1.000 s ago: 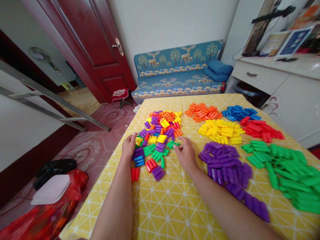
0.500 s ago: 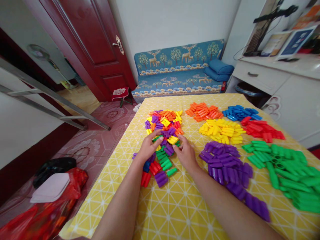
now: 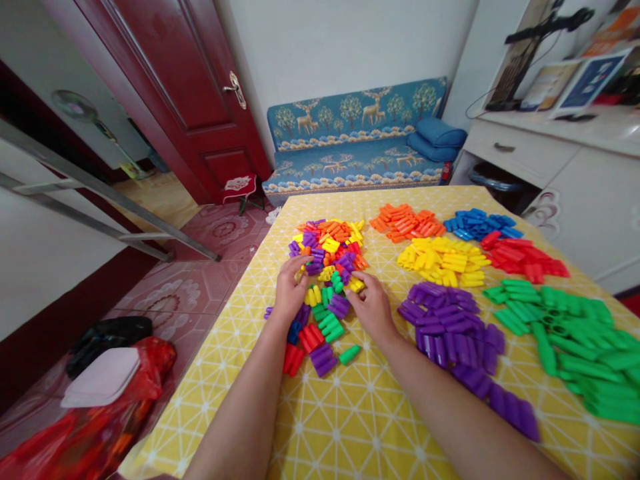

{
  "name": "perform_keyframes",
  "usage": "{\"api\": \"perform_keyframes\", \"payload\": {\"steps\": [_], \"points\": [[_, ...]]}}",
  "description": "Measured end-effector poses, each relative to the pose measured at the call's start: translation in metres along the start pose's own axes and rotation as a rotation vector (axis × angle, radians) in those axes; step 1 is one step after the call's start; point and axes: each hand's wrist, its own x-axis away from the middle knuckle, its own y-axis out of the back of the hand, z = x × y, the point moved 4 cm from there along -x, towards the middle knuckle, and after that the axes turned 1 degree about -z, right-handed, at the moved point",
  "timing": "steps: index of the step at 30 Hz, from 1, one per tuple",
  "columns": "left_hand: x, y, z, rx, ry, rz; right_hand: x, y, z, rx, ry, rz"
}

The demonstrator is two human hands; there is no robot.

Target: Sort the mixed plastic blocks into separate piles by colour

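A mixed pile of ribbed plastic pieces [image 3: 333, 253] in several colours lies on the yellow-patterned tablecloth [image 3: 330, 413]. At its left edge is my left hand [image 3: 290, 290], thumb and fingers apart around a yellow bit and against a purple piece [image 3: 316, 261]. My right hand [image 3: 371, 305] is on the pile's right side, with a yellow plastic piece [image 3: 356, 285] between thumb and fingers. Between the hands are a green piece [image 3: 337, 283] and another purple piece [image 3: 339, 306]. Nearer me lie red pieces [image 3: 311, 337], a purple one [image 3: 323, 360] and a single green one [image 3: 349, 354].
Right of my hands are single-colour heaps: purple [image 3: 445, 320], yellow [image 3: 443, 261], orange [image 3: 407, 223], blue [image 3: 483, 225], red [image 3: 523, 259] and green [image 3: 590, 353]. A patterned sofa [image 3: 350, 143] stands beyond the table, a white cabinet [image 3: 585, 180] to the right.
My left hand has shifted slightly left and back. Pieces between my hands have spread apart, showing more yellow and green ones. The single green piece near me has turned and moved slightly.
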Motion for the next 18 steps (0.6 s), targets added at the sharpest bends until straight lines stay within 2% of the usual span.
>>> {"api": "perform_keyframes", "payload": {"steps": [4,7,11,15,18], "points": [[-0.004,-0.005,0.023,-0.119,0.109,0.060,0.000,0.001,0.003,0.010,0.011,-0.003],[-0.007,-0.006,0.029,-0.135,0.136,0.085,0.000,0.001,0.003,0.049,0.015,-0.003],[-0.007,-0.006,0.017,-0.057,0.048,0.158,-0.001,-0.001,0.002,0.082,0.027,0.011],[-0.002,-0.012,-0.003,0.175,0.092,0.304,-0.001,-0.002,0.004,0.108,0.039,0.030],[0.000,-0.017,-0.019,0.157,0.029,0.376,-0.001,-0.003,0.005,0.108,0.053,0.062]]}}
